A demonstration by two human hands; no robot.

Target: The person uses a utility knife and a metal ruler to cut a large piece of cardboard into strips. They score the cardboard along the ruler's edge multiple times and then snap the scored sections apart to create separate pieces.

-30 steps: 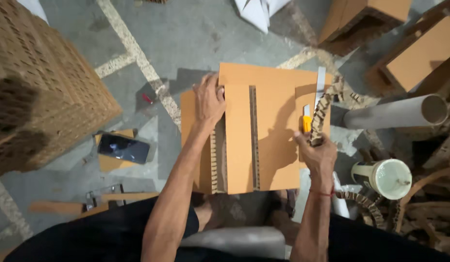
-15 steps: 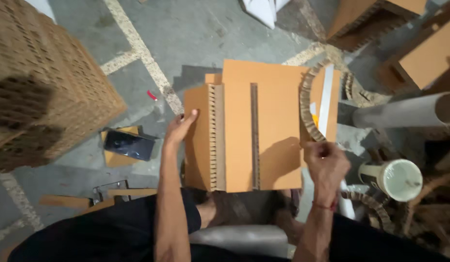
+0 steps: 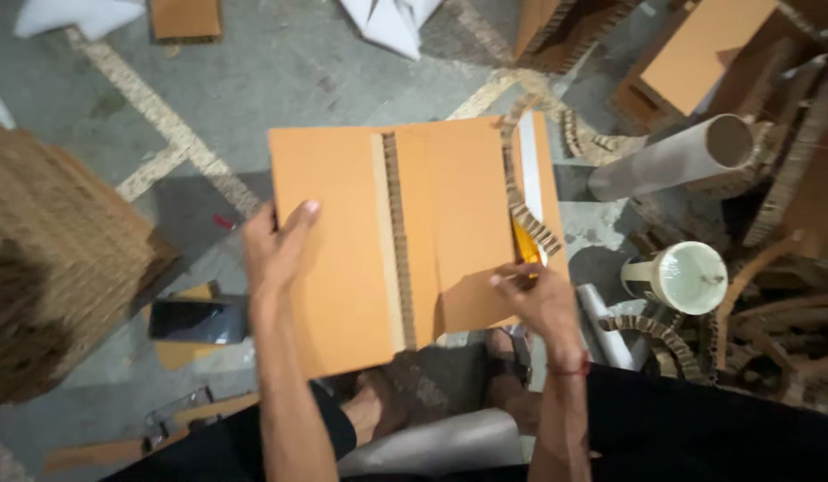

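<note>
orange board lies over the lap; left hand grips its left edge, right hand holds a yellow knife at the right edge. cutting seems underway; next needs steady pull.

- Both arms are bare from the elbow down to the fingers; no sleeves reach the forearms.
- The left hand wears no glove, ring or watch that can be made out.
- The right hand is also ungloved; a thin red thread circles its wrist like a bracelet.
- Dark, near-black trousers or shorts cover the legs at the bottom of the view, on both sides.
- Between the legs a bare foot shows; whether it wears a sandal cannot be told.
</note>
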